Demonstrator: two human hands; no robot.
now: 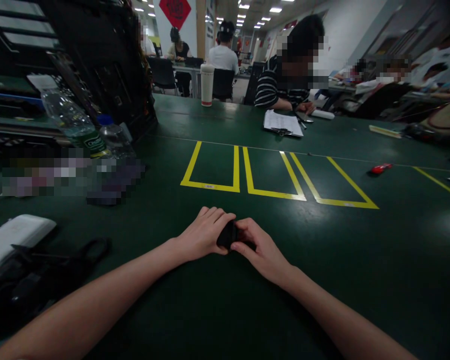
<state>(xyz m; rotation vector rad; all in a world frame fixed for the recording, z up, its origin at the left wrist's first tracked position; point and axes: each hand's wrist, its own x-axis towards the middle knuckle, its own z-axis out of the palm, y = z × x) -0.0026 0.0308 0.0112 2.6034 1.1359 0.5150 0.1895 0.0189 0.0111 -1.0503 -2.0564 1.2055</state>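
Observation:
A small dark, blocky object (226, 236) is between my two hands, low over the green table (165, 310). My left hand (206, 232) wraps round its left side, with the thumb below and the fingers over the top. From the right, my right hand (258, 245) pinches the object's other end between thumb and fingers. Much of the object is covered by my fingers, and its exact kind does not show. Beyond my hands, yellow tape outlines (210, 187) mark the tabletop.
Plastic bottles (65, 112), a white box-like item (22, 235) and a tangled black strap (60, 265) lie at left. Farther off are a white cup (207, 85), a clipboard with papers (283, 122) and a red item (380, 169). A person in a striped shirt (270, 87) sits opposite.

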